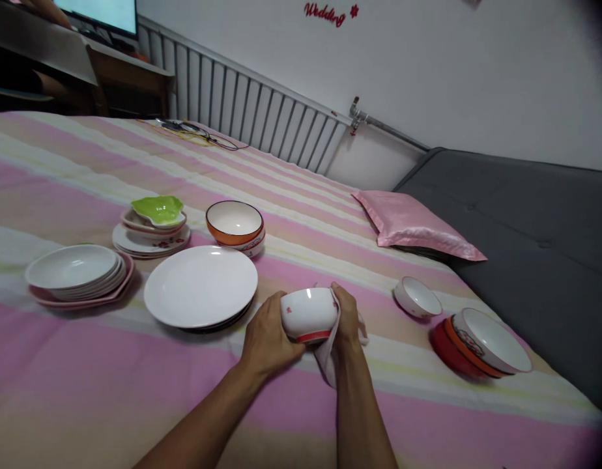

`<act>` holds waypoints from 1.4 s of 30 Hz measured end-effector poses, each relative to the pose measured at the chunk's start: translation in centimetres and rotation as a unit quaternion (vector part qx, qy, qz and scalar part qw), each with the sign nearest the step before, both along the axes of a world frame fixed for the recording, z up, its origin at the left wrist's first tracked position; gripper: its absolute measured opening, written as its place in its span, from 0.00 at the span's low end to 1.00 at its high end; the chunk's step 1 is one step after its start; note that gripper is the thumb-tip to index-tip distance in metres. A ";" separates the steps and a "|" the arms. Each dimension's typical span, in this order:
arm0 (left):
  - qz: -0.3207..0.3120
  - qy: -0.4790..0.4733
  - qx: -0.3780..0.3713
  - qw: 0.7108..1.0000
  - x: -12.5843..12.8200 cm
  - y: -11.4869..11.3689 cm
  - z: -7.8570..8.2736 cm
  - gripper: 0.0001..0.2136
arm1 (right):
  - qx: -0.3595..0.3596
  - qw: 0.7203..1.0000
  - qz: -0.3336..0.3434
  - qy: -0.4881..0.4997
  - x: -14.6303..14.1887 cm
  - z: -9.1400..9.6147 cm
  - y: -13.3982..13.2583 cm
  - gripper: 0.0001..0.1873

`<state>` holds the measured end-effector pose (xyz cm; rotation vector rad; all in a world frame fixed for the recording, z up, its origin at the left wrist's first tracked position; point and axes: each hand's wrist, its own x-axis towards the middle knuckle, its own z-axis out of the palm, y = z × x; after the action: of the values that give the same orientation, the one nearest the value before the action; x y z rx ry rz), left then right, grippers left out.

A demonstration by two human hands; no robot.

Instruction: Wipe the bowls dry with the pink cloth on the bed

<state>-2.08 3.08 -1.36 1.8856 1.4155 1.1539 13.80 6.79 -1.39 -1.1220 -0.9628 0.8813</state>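
My left hand [268, 335] grips a small white bowl [308, 314] with a red foot ring and red flower marks, held tipped on its side just above the striped bedspread. Pressed against the bowl's right side is my right hand [346, 317], its fingers closed on a pale cloth [327, 358] that hangs down under it. A large white plate [200, 285] lies just left of my hands.
Left are stacked white dishes on a pink plate [76, 272], a green leaf-shaped dish [159, 210] on a plate stack, and an orange bowl [234, 223]. Right sit a small white bowl [417, 297], tilted nested bowls [481, 345], a pink pillow [414, 225] and a grey mattress [540, 247].
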 end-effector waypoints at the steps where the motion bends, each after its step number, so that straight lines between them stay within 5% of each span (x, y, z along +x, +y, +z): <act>1: -0.001 0.004 0.010 1.000 0.0 0.0 0.0 0.32 | 0.002 1.000 0.000 -0.011 0.0 0.2 -0.1 0.18; 8: -0.008 0.036 0.064 0.997 0.0 0.1 -0.3 0.38 | 0.037 0.981 0.026 -0.189 -0.4 2.1 -1.1 0.21; 15: -0.013 0.049 0.064 0.997 -0.1 0.2 -0.4 0.38 | 0.082 0.909 -0.017 -0.409 -2.1 4.2 -2.3 0.19; 25: -0.011 0.019 0.048 0.999 -0.2 0.3 -0.2 0.35 | 0.116 0.970 -0.032 -0.212 -1.6 3.6 -1.9 0.09; 42: -0.018 0.019 0.038 0.999 -0.2 0.2 0.1 0.35 | 0.164 0.892 0.022 -0.421 -1.8 5.2 -2.7 0.04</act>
<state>-2.29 3.27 -1.22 1.9868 1.3695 1.1758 12.00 4.05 3.76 -1.1933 -1.7782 0.2031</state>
